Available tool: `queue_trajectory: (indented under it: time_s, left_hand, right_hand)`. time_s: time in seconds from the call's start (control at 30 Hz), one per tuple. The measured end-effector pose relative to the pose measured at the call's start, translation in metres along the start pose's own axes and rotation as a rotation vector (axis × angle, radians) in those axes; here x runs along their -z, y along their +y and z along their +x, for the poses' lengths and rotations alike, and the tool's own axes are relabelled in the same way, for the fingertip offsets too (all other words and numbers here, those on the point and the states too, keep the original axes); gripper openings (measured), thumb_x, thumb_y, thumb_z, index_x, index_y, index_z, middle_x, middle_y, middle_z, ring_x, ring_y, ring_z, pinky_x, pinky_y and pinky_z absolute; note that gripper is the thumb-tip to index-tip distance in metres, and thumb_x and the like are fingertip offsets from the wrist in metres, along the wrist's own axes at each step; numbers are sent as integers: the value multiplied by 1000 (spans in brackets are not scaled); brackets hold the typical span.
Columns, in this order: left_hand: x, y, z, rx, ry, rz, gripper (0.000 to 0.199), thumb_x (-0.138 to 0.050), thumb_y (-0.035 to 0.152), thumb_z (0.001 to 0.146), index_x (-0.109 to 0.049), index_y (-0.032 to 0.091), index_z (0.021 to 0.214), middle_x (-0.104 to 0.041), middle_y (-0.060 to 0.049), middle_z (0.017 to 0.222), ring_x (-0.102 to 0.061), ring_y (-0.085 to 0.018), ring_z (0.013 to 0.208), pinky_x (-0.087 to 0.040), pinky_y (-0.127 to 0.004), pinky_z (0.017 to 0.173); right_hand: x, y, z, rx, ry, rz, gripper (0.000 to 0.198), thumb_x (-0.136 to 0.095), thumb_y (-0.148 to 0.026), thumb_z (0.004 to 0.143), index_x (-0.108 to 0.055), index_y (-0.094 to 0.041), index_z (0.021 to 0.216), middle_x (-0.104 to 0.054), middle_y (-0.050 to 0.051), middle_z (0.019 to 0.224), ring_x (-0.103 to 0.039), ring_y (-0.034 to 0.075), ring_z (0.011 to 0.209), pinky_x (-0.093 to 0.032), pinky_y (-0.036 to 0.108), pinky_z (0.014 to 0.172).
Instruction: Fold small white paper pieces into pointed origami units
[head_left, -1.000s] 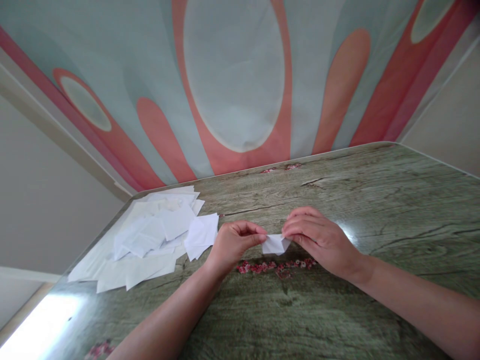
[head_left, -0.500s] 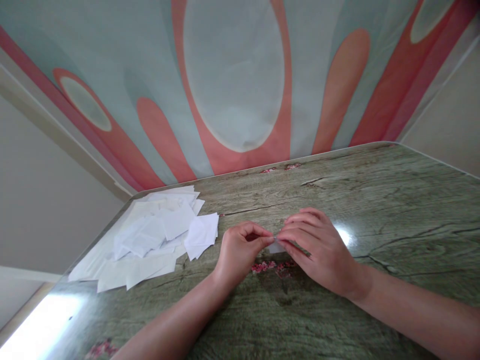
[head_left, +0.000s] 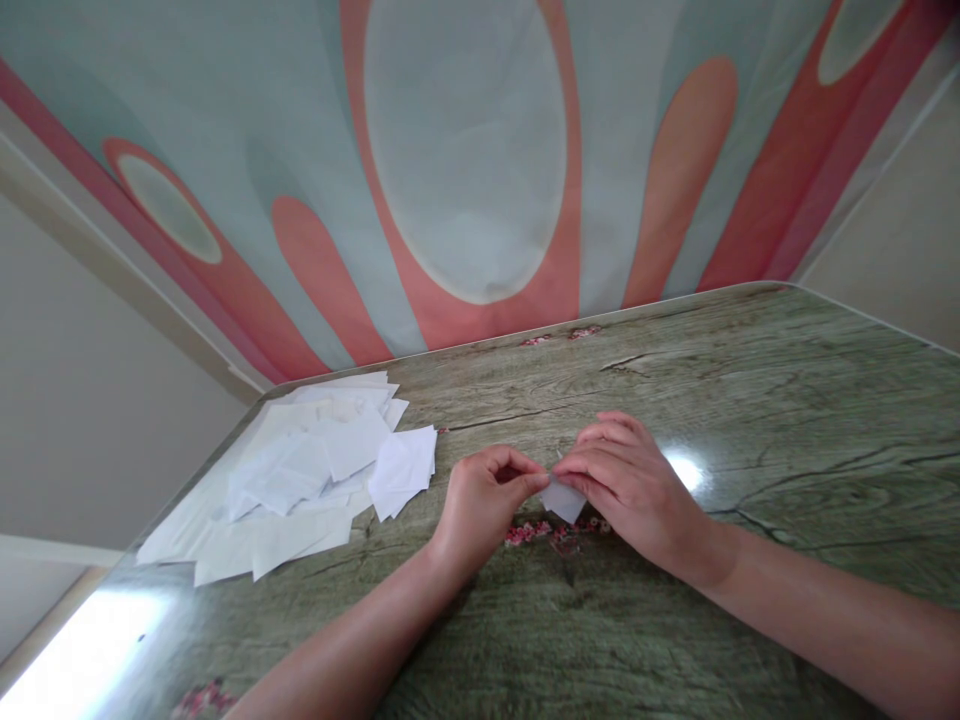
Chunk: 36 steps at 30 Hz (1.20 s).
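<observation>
A small piece of white paper (head_left: 564,502) is pinched between my two hands, just above the wood-patterned table (head_left: 675,620). My left hand (head_left: 491,495) is closed, with thumb and forefinger pressed together at the paper's left edge. My right hand (head_left: 634,490) is closed at the paper's upper right, its fingers bent over and covering part of it. The fingertips of both hands almost meet. How the paper is folded is hard to make out.
Left of my hands lies a small stack of white paper squares (head_left: 403,470). Beyond it spreads a larger heap of loose white sheets (head_left: 300,540). A patterned wall covering (head_left: 465,150) rises behind the table's far edge. Bright light reflects off the tabletop.
More of the small paper shows below my fingers now. My right hand's fingers have shifted slightly and closed in; my left hand has stayed nearly still.
</observation>
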<state>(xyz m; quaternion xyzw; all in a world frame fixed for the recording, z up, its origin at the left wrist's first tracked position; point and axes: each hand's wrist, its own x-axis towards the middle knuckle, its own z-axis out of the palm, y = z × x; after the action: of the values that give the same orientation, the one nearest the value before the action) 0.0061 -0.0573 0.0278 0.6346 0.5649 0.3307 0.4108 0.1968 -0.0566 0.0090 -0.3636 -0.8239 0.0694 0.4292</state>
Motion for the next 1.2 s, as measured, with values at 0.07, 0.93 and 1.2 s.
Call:
queue_trajectory:
  time_s: [0.07, 0.93, 1.2]
  left_hand:
    - [-2, 0, 0, 4, 8, -9, 16, -70, 32, 73, -68, 16, 73, -68, -2, 70, -60, -14, 64, -45, -23, 60]
    - [-3, 9, -2, -63, 12, 36, 9, -71, 23, 71, -67, 16, 67, -68, -1, 69, -59, -14, 66, -45, -25, 66]
    - [-2, 11, -3, -77, 50, 128, 7, -68, 23, 74, -68, 17, 71, -67, 0, 71, -58, -13, 66, -44, -24, 66]
  right_hand:
    - [0, 0, 0, 8, 4, 1, 8, -59, -23, 89, -66, -22, 86, -70, 0, 79, -58, 19, 87, -33, 45, 97]
    - [2, -2, 2, 5, -57, -14, 7, -57, -22, 89, -62, -21, 85, -68, 0, 83, -58, 19, 95, -29, 45, 102]
    - [0, -3, 1, 10, -79, -33, 9, -55, -21, 90, -62, -19, 85, -68, 1, 86, -58, 19, 96, -28, 45, 103]
